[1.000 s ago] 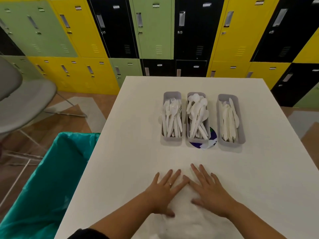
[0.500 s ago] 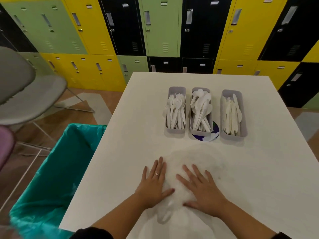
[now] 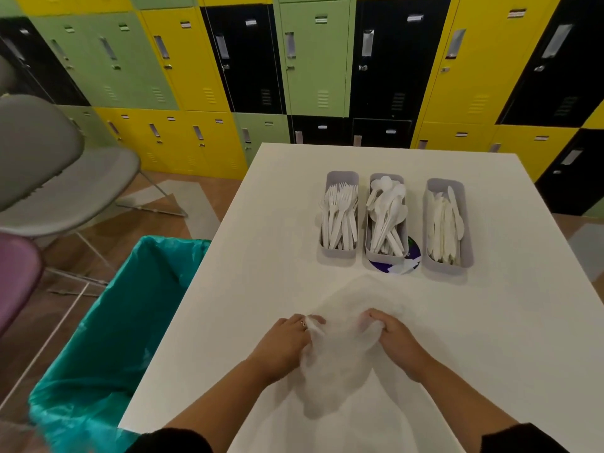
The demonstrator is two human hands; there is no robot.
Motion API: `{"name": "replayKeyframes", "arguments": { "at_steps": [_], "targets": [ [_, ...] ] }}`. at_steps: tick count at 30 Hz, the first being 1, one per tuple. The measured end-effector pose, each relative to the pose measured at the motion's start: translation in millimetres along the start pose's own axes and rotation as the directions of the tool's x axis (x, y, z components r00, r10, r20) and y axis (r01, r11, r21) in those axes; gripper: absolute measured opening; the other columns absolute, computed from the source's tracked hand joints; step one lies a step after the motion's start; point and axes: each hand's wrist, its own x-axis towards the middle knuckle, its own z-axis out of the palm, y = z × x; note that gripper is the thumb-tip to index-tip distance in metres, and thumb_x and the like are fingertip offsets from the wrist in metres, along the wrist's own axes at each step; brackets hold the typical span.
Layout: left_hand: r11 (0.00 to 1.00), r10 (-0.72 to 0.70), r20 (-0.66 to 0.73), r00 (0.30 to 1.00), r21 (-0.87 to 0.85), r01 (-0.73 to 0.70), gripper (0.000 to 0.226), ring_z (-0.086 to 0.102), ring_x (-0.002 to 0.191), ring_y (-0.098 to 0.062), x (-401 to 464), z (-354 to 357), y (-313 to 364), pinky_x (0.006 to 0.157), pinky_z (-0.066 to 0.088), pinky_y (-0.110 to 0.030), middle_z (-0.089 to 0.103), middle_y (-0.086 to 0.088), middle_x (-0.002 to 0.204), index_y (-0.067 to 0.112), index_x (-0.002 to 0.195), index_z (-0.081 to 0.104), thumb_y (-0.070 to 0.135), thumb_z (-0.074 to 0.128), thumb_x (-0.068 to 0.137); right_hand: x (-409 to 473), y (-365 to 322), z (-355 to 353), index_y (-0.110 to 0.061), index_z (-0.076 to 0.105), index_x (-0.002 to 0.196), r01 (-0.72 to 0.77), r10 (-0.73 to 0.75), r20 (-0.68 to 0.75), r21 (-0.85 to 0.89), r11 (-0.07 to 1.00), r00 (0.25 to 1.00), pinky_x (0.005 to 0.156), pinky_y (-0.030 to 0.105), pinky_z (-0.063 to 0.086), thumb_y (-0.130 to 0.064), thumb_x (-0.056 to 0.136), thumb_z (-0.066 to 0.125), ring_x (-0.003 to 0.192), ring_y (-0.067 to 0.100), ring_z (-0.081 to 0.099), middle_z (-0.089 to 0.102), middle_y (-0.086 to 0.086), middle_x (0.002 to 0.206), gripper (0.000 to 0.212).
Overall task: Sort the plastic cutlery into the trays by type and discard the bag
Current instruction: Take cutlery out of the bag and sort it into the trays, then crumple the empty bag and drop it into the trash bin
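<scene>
1. The round purple-and-white thing [image 3: 412, 256] at about 12 o'clock is mostly hidden under the middle tray [image 3: 385, 256]; what it is cannot be told.
2. The clear bag [image 3: 340, 361] hides the fingertips of both hands.
3. At 9 o'clock, the grey chair [image 3: 49, 178] and the purple seat [image 3: 16, 276] are cut off by the edge.

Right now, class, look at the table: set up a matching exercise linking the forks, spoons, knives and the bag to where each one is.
Things:
1. forks
2. spoons
3. knives
4. bag

Places:
A. right tray
B. gathered between both hands, near edge of the table
C. left tray
D. middle tray

Pairs: 1-C, 2-D, 3-A, 4-B

The left hand and right hand are both bunching the bag on the table.
</scene>
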Motion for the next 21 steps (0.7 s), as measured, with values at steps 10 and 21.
{"name": "replayKeyframes", "arguments": {
  "at_steps": [10,21],
  "targets": [
    [0.891,-0.451,0.028,0.892,-0.047,0.452,0.049,0.062,0.099,-0.029,36.3,-9.7,25.5,0.081,0.041,-0.033,0.067,-0.015,0.105,0.008,0.086,0.057,0.049,0.032,0.097,-9.0,6.2,18.9,-0.017,0.032,0.14,0.33,-0.505,-0.415,-0.425,0.843,0.757,0.105,0.029,0.035,-0.019,0.086,0.061,0.125,0.015,0.042,0.039,-0.002,0.134,0.061],
    [0.839,-0.51,-0.006,0.86,-0.222,0.496,0.055,0.055,0.108,-0.028,38.0,-8.1,38.5,0.087,0.045,-0.031,0.046,-0.014,0.123,0.003,0.119,0.049,0.048,0.056,0.087,3.5,15.4,33.4,-0.035,-0.01,0.148,-0.043,-0.043,-0.086,-0.798,0.601,0.995,0.116,0.05,0.005,-0.078,0.058,-0.023,0.145,0.028,-0.019,-0.018,-0.001,0.158,0.1]
  ]
}}
